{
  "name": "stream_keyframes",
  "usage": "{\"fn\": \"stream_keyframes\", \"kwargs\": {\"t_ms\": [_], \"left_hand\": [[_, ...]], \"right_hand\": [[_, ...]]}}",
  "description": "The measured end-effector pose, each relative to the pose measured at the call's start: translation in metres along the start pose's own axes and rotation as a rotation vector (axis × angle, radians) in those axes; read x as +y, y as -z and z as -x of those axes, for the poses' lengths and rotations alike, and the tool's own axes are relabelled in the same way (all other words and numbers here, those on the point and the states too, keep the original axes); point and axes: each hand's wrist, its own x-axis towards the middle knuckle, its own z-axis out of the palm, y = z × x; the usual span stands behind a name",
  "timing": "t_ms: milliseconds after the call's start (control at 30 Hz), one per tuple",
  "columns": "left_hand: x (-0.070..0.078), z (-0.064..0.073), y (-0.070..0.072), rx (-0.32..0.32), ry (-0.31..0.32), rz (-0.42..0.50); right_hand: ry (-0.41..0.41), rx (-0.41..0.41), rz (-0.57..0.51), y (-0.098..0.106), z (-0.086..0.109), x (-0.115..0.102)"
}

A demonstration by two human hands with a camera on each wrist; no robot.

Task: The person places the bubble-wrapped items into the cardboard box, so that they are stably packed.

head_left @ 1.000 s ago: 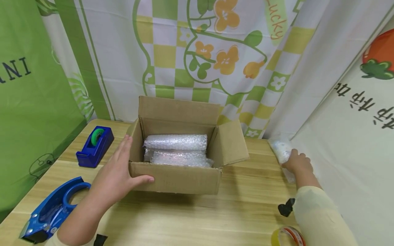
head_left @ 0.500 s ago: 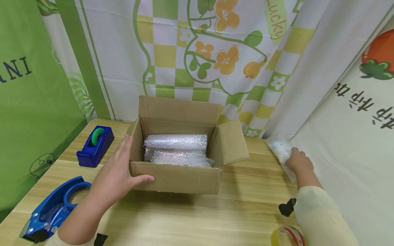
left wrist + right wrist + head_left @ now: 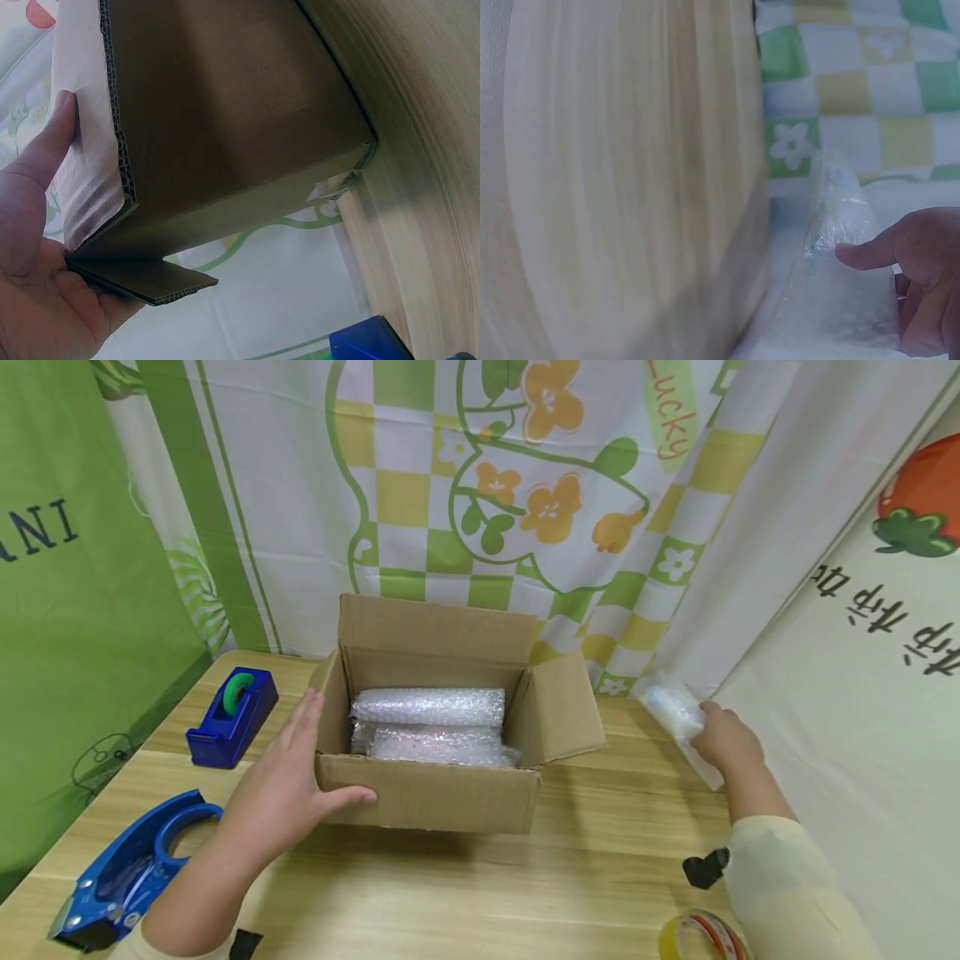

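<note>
An opened cardboard box (image 3: 427,797) stands mid-table with its flaps up. Inside lie bubble-wrapped bundles (image 3: 429,706), side by side. My left hand (image 3: 281,781) holds the box's near left corner, thumb across the front and fingers along the left side. In the left wrist view the thumb presses a flap (image 3: 94,150) and the fingers sit behind another. At the table's right edge my right hand (image 3: 727,739) grips a clear bubble-wrap package (image 3: 675,710) with pale blue marks inside. The right wrist view has the thumb on top of this package (image 3: 840,232), the other fingers partly hidden behind it.
A blue tape dispenser (image 3: 232,718) with green tape stands left of the box. Nearer lies a blue packing tape gun (image 3: 127,872). A yellow tape roll (image 3: 701,937) is at the front right. Printed curtains (image 3: 420,527) hang behind the table.
My right hand has shifted slightly away from me and to the left, carrying the bubble-wrap package with it. The left hand and the box keep their places.
</note>
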Motion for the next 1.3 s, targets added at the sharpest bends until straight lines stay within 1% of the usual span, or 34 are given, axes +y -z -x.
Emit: {"fn": "stream_keyframes", "kwargs": {"t_ms": [200, 433, 700, 867, 1067, 1300], "left_hand": [[0.001, 0.0, 0.0, 0.0, 0.0, 0.0], [0.001, 0.001, 0.001, 0.0, 0.003, 0.001], [0.0, 0.001, 0.0, 0.013, -0.002, -0.005], [0.0, 0.001, -0.001, 0.014, -0.006, -0.003], [0.0, 0.001, 0.0, 0.01, -0.001, -0.002], [0.001, 0.0, 0.0, 0.001, 0.007, 0.001]], "right_hand": [[0.052, 0.033, -0.008, 0.018, 0.011, -0.023], [0.079, 0.043, -0.015, 0.052, 0.029, -0.046], [0.137, 0.137, -0.065, 0.086, 0.048, -0.075], [0.186, 0.185, -0.081, 0.1, 0.061, -0.103], [0.267, 0.246, -0.08, 0.114, 0.08, -0.142], [0.42, 0.306, -0.133, 0.126, 0.101, -0.184]]}}
